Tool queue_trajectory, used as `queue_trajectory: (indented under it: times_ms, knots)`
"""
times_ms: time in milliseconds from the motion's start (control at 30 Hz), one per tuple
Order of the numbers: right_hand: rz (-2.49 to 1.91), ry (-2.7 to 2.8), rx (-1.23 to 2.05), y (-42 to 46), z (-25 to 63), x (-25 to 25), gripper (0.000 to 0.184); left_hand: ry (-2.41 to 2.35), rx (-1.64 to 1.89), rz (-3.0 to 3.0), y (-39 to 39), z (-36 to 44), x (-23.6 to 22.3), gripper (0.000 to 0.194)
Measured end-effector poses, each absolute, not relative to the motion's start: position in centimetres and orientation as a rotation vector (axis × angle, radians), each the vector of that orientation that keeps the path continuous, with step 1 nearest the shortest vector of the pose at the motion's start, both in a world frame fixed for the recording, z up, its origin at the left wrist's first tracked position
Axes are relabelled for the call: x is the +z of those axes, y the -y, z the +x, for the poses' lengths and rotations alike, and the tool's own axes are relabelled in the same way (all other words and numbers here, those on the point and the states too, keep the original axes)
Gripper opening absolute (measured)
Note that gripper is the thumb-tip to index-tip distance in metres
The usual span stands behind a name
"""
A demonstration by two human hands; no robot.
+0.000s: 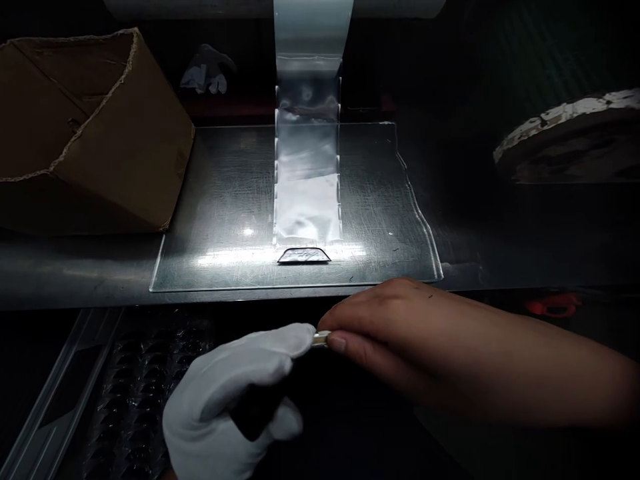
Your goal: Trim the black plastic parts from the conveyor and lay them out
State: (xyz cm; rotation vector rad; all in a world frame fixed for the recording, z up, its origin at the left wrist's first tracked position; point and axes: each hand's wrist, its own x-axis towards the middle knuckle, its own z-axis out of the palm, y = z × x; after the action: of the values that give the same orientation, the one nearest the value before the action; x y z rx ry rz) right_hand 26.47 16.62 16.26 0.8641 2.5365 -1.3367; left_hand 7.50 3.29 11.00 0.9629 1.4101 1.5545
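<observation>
My left hand, in a white glove, has its fingers curled, with the fingertips against one end of a small flat piece. The piece shows a pale, yellowish edge; most of it is hidden by the fingers and the dark. My bare right hand pinches its other end between thumb and forefinger. Both hands are just in front of the bench edge. Beyond them, a small trapezoid piece with a black outline lies on a scratched glass plate, just below the end of a clear film strip.
A cardboard box stands at the left on the bench. The film comes down from a roll at the back, near a crumpled white glove. A tray of dark curved pieces is lower left. A round pale-rimmed object is right; a red object lies below.
</observation>
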Motion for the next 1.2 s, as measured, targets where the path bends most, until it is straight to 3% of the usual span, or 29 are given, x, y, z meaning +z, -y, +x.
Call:
queue_trajectory:
  times_ms: [167,300,467,567,800,867,1000,1133,1200]
  knots:
    - [0.825,-2.527,-1.467,-17.1,27.5,16.6,0.023,-1.36,1.618,0.855,-3.5,7.5,10.7,0.018]
    - [1.148,-2.71,-1.374,-17.8,30.7,15.5,0.028,-1.023,1.634,0.787,-4.1,6.6,9.6,0.02]
    - [1.923,-2.699,-0.692,-19.7,37.7,10.8,0.038,-0.788,1.625,0.655,-4.9,6.3,9.1,0.02]
    - [2.117,-2.611,-0.291,-21.4,41.9,7.8,0.039,-0.73,1.601,0.643,-5.5,6.9,9.0,0.018]
    - [2.445,-2.731,-0.012,-18.8,43.4,6.1,0.041,-0.739,1.589,0.501,-6.2,9.1,8.4,0.021]
    - [2.507,-2.787,-0.176,-15.3,43.4,4.9,0.028,-0.728,1.566,0.484,-6.5,9.6,8.3,0.021]
    - [2.328,-2.534,-1.08,-10.0,46.6,-0.9,0.017,-0.7,1.557,0.489,-7.0,10.3,8.2,0.021]
    - [2.9,-2.145,-1.17,-10.9,52.0,-4.6,0.016,-0.691,1.487,0.508,-7.6,10.7,8.3,0.021]
    - [2.871,-2.242,-1.115,-12.5,53.4,-4.5,0.024,-0.687,1.461,0.509,-7.8,10.9,8.5,0.021]
